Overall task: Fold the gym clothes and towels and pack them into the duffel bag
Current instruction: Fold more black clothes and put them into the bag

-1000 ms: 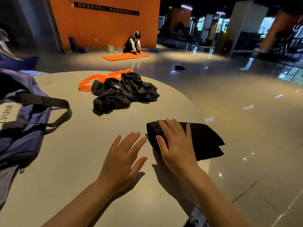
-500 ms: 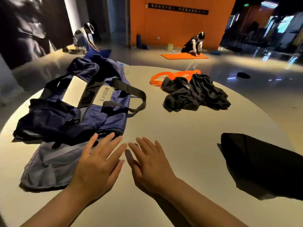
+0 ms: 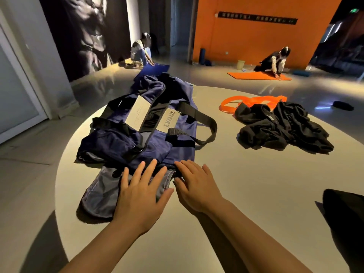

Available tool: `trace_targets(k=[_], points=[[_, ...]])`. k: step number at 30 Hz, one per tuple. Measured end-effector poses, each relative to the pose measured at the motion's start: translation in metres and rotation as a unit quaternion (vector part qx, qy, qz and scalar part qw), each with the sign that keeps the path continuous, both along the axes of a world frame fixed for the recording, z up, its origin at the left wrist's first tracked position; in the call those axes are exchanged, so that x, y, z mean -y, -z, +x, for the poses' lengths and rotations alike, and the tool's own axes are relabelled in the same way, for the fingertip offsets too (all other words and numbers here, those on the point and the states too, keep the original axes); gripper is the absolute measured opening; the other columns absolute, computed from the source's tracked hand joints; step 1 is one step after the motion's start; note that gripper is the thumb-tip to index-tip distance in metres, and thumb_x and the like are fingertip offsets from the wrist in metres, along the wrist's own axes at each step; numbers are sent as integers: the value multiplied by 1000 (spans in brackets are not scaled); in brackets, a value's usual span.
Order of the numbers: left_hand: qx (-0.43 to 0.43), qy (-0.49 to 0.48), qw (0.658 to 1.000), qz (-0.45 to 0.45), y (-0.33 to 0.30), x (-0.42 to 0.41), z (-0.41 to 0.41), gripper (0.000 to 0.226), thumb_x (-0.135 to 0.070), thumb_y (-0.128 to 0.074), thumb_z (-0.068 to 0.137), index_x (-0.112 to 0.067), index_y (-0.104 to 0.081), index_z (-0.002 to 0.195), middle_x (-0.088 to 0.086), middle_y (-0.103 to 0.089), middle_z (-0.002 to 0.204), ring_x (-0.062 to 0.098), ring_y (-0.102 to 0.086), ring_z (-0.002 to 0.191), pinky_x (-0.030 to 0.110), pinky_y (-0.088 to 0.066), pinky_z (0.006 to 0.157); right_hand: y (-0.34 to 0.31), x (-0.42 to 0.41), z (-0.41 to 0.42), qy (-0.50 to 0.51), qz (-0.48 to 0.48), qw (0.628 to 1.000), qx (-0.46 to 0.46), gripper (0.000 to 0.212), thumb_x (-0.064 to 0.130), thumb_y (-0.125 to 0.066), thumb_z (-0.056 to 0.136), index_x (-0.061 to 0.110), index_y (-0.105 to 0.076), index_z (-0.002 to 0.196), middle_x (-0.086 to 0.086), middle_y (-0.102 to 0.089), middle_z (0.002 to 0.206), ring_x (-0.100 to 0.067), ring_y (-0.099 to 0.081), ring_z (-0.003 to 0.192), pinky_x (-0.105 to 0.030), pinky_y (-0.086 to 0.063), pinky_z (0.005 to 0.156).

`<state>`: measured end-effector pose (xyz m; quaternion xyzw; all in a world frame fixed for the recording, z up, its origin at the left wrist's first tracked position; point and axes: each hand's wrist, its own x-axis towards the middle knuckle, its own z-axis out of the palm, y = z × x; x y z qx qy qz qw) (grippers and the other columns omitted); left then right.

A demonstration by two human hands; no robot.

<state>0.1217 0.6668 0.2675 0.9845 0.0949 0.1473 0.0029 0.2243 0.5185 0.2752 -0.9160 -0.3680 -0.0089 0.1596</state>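
A navy duffel bag (image 3: pixel 145 133) with black straps and pale labels lies open on the round white table (image 3: pixel 246 184), its grey end flap (image 3: pixel 100 196) spread toward me. My left hand (image 3: pixel 140 192) lies flat on that flap with straight fingers. My right hand (image 3: pixel 194 186) reaches beside it, fingertips at the bag's near edge, holding nothing. A folded black garment (image 3: pixel 346 217) sits at the table's right edge. A crumpled heap of black clothes (image 3: pixel 281 129) lies farther back on the right.
An orange band (image 3: pixel 236 102) lies behind the black heap. Beyond the table, one person kneels on an orange mat (image 3: pixel 258 75) and another crouches by a blue mat (image 3: pixel 153 68). The table's edge curves close on the left.
My right hand let go of the folded black garment and both hands moved left to the duffel bag. My view swung left, so the garment now sits at the right edge.
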Motion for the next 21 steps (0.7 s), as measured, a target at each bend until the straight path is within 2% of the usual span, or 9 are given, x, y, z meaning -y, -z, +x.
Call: trace_targets(k=[4,7,11,13,15,17,19,21], points=[[4,37,999,-2,-5,5,-8,66,-60,-16,96,-22,-55,135,4,-60,132,35,-54,122,57,-23,108,-5,12,-11,-12,2,1000,8,53,47,-27,98,29,-27,148,8,-34,151,-13,-28,139,-38,-15,114],[24,89,996,8,-11,17,-19,57,-54,-33,94,-18,-60,128,4,-62,127,30,-57,118,59,-30,106,-7,33,-24,-12,4,1000,5,58,51,-22,94,30,-29,148,8,-38,149,-13,-34,137,-35,-20,112],[26,197,980,-26,-20,56,-46,54,-54,-39,92,-26,-51,137,0,-50,143,22,-46,132,51,-24,110,-9,80,-55,-9,27,1000,5,67,64,-9,92,32,-38,143,9,-47,143,-12,-43,130,-36,-25,108],[33,235,970,-46,-31,75,-59,54,-56,-37,94,-29,-48,139,-2,-44,148,17,-38,137,50,-21,112,-11,107,-77,-5,27,999,21,58,59,-11,95,35,-44,136,14,-54,134,-8,-51,120,-39,-31,103],[50,253,964,-65,-47,88,-66,55,-59,-35,95,-29,-50,138,-3,-43,148,15,-37,138,52,-20,112,-14,135,-98,14,30,997,66,43,51,-20,99,37,-49,127,16,-64,118,-6,-61,103,-40,-42,92],[58,249,965,-52,-60,93,-66,56,-59,-32,94,-28,-53,136,-1,-46,146,17,-39,137,53,-18,112,-19,161,-117,44,40,994,90,36,48,-22,101,37,-51,121,17,-70,100,-2,-61,84,-32,-46,78],[26,231,972,-29,-63,93,-64,58,-59,-28,94,-27,-54,135,2,-47,145,20,-40,136,55,-16,113,-23,186,-138,69,57,991,102,39,50,-21,102,36,-52,121,19,-70,89,-5,-53,82,-20,-40,71],[-35,216,975,-33,-58,94,-63,63,-64,-18,94,-31,-48,139,2,-43,148,22,-35,139,58,-14,114,-26,208,-160,100,79,987,99,40,52,-22,100,36,-52,122,22,-68,85,-4,-49,85,-16,-35,73]])
